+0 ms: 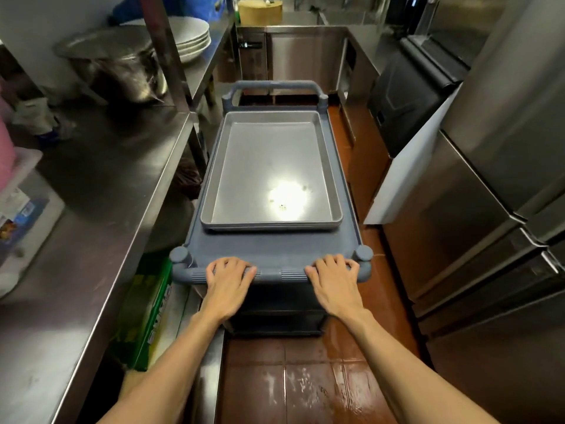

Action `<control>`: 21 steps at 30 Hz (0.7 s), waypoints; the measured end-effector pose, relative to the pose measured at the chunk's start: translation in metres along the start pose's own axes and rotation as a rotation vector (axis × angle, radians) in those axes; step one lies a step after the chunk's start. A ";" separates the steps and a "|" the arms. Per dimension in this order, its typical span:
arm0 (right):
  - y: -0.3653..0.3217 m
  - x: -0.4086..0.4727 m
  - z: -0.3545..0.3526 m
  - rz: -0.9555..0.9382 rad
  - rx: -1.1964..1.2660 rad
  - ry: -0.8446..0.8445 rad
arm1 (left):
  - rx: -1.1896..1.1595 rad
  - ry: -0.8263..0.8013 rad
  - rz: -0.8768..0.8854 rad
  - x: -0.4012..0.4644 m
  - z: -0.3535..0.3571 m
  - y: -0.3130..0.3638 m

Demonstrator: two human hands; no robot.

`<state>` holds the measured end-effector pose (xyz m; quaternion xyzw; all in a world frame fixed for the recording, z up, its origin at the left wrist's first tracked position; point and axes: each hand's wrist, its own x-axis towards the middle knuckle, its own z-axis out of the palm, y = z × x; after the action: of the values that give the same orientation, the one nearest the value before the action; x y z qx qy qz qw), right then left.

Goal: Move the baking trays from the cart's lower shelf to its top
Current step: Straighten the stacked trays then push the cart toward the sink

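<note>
Grey plastic cart (275, 240) fills the aisle, and the baking trays (270, 175) already sit stacked on its top shelf — toward the far handle. Your left hand (227, 283) and right hand (334, 281) each wrap the cart's near handle bar (272, 274). Left of the cart runs a steel counter (101, 209); right of it — a steel fridge (489, 209), closing in.
</note>
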<state>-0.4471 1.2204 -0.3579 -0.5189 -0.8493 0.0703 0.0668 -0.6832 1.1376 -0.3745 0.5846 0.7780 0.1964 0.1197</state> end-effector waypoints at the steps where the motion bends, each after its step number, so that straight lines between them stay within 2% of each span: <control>1: 0.001 0.003 0.001 -0.005 0.001 -0.002 | 0.027 -0.012 0.018 0.003 0.001 -0.002; 9: 0.009 0.054 0.001 0.018 0.004 -0.040 | 0.210 -0.226 0.096 0.057 -0.018 0.001; 18: 0.037 0.143 0.001 0.047 0.002 -0.018 | 0.316 -0.183 0.138 0.153 -0.012 0.005; 21: 0.043 0.183 0.003 0.052 -0.003 0.008 | 0.339 -0.157 0.096 0.197 -0.013 0.001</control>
<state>-0.4932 1.4029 -0.3615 -0.5414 -0.8352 0.0687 0.0676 -0.7449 1.3244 -0.3542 0.6462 0.7596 0.0217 0.0702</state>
